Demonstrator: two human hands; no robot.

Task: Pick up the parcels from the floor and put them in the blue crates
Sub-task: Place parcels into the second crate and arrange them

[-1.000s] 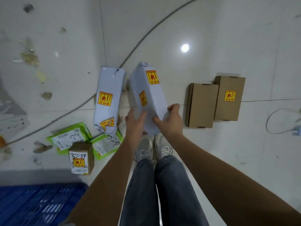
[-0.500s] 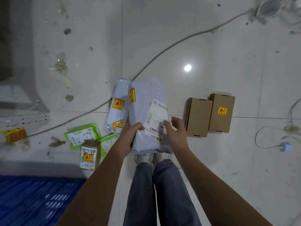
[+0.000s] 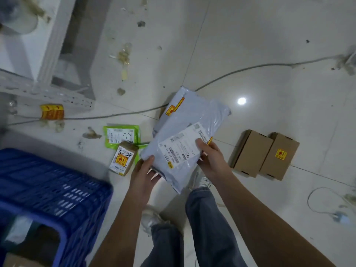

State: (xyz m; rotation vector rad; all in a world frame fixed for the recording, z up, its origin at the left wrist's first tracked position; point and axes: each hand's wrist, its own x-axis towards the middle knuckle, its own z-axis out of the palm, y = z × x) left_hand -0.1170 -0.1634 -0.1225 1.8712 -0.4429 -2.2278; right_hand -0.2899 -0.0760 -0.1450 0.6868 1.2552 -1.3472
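Blue crate [image 3: 57, 191] is seen low at the left, nearer the left hand [image 3: 143, 175]. Grey parcel [image 3: 185, 143], long axis slanting away to the right, is held above the floor, gripped by left hand and right hand [image 3: 212, 160].

We have one view only, a wide-angle camera worn on the head, looking steeply down over the person's own forearms and legs to the floor [image 3: 269, 45]. It sits close above both hands, the left hand [image 3: 143, 173] and right hand [image 3: 212, 160], which fill the middle with a parcel [image 3: 185, 143] between them. The crate [image 3: 57, 191] sits at the lower left edge, the boxes [image 3: 264, 154] to the right. Straight lines bend toward the frame's edges
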